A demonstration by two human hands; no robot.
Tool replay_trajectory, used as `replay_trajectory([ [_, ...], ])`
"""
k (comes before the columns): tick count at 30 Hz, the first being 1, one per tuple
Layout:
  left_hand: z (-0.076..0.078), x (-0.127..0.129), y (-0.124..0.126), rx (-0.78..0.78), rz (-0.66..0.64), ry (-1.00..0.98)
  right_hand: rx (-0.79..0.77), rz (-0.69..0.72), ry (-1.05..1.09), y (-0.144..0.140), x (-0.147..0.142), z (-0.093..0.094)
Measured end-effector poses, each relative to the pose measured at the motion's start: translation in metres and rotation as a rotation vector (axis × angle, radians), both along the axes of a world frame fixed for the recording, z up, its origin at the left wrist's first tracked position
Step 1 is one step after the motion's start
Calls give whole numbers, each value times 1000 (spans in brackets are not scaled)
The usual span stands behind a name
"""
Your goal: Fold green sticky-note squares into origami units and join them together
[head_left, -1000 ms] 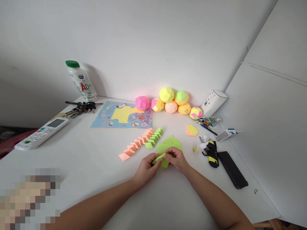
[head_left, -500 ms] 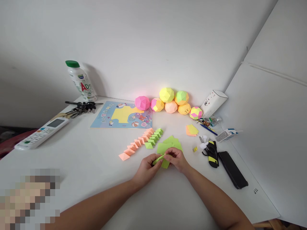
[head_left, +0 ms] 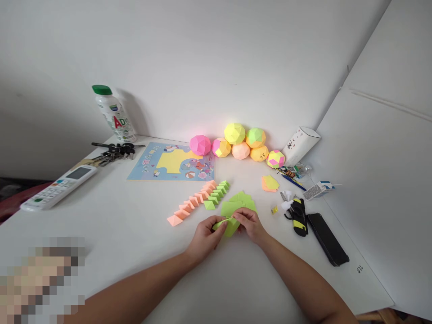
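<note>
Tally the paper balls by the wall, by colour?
Pink ball: 1
Pink-yellow ball: 1
Yellow ball: 1
Green ball: 1
Peach ball: 1
Orange-yellow ball: 1
Pink-yellow-green ball: 1
Total: 7

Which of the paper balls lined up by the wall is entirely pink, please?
The leftmost paper ball, sitting at the corner of the picture sheet, is all pink. Its neighbour mixes pink with yellow, and the rightmost ball has pink and green patches.
</note>
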State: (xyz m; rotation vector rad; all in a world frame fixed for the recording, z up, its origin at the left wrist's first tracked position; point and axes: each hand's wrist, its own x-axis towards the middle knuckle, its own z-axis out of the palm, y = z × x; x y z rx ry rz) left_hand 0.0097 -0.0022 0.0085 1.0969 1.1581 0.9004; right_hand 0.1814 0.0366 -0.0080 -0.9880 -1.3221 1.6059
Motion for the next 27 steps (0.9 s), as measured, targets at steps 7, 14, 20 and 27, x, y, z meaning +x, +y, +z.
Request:
replay_trajectory([
  [7, -3, 0, 1, 14, -18, -11, 60, 41, -91, -3, -2, 0],
  [14, -7, 1, 1, 14, 46, -50, 61, -16, -133, -5, -5, 3],
  [20, -1, 1, 1, 13, 28, -41, 218, 17, -204, -7, -6, 0],
  [27, -11, 2, 4, 10, 80, -136, 125, 8, -196, -5, -2, -10],
])
